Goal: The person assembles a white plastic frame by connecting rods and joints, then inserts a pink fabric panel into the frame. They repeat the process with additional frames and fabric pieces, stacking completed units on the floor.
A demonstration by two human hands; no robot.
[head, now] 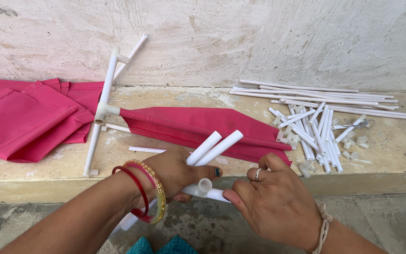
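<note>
White T-shaped pipe connector (205, 185) sits low in the view, just below centre, its open socket facing up. It is fitted on a white pipe (132, 217) that runs from the connector down toward 8 o'clock, passing under the left wrist.

Left hand (175, 170): fingers clamped around two short white pipes (214, 146), which stick out of the fist toward 1 o'clock, side by side and touching. The thumb lies against the connector. Red and gold bangles (147, 193) on the wrist.

Right hand (271, 200): at 3 o'clock of the connector, fingers curled together over the white stub leaving the connector on that side; fingertips touch it. A ring shows on one finger, a thread band on the wrist.

Behind the hands, at 12 o'clock, a stone ledge (391, 155) runs along the foot of a rough whitewashed wall (259, 42). On the ledge:
- pink cloth strip (198, 127), just beyond the hands, stretched from 10 to 3 o'clock;
- part-built white pipe frame (103, 106) at 10 o'clock, leaning up against the wall, the strip meeting it at a joint;
- folded pink cloth (24, 117) at 9 to 10 o'clock, well apart from the hands;
- loose short pipes and small connectors in a heap (318, 136) at 2 o'clock;
- long thin white rods (316, 96) beyond that heap, lying close to the wall;
- single short pipe (146, 149) just above the left hand.

Teal fabric edge (165, 247) at 6 o'clock, bottom of view.
</note>
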